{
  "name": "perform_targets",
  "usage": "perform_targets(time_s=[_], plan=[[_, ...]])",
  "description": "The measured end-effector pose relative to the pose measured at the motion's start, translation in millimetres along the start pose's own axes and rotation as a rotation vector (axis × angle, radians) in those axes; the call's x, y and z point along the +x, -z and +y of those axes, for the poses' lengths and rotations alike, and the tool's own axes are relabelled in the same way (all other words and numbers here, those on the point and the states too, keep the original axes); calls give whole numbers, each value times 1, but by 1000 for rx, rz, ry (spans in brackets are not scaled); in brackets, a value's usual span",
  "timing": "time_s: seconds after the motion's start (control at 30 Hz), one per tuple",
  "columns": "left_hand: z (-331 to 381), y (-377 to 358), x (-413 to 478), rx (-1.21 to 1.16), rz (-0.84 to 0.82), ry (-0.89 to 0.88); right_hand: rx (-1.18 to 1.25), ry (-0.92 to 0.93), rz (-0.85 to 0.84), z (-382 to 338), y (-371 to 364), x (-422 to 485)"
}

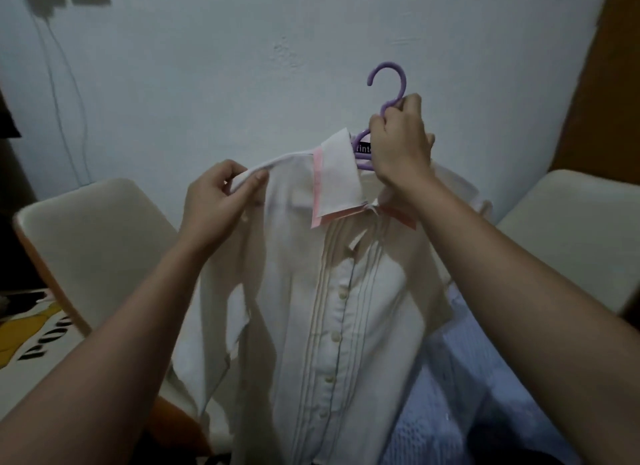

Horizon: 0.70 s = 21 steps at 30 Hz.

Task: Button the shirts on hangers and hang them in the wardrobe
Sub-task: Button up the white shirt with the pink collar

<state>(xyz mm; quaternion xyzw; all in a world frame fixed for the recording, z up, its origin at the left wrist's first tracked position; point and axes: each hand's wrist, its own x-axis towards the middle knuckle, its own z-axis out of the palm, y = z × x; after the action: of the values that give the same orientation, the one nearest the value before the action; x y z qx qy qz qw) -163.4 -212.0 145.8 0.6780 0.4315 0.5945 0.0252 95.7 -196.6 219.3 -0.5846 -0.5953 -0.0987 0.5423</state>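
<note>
Fingers [410, 103] of the right hand [398, 146] grip the purple hanger [391, 80], left hand [214, 201] pinching the shirt [346, 309] shoulder between cream chairs [93, 239].

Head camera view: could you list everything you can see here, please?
white pleated button-front shirt: one, white with pink collar trim, centre, on the hanger
purple plastic hanger: one, purple, inside the shirt's collar, hook sticking up
cream moulded chairs: two, cream, one left, one right
pale blue textured cloth: one, light blue, lower right
yellow-and-black printed sheet: one, yellow and black, far left
left hand: one, pinches the shirt's shoulder
right hand: one, grips the hanger's neck
</note>
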Motion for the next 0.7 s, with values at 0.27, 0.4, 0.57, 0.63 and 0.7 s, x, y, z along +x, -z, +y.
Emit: perform_targets(time_s=[0.27, 0.4, 0.57, 0.63, 0.7], plan=[[55, -61, -9, -539, -516, 282, -263, -28, 250, 44, 92, -5], [84, -86, -23, -562, -724, 305, -496, -62, 377, 76, 135, -10], [102, -97, -30, -601, -866, 283, -615, -102, 447, 93, 167, -18], [101, -100, -32, -602, -896, 291, -632, -109, 439, 98, 169, -21], [97, -104, -35, -579, -911, 311, -639, -120, 421, 104, 166, -25]])
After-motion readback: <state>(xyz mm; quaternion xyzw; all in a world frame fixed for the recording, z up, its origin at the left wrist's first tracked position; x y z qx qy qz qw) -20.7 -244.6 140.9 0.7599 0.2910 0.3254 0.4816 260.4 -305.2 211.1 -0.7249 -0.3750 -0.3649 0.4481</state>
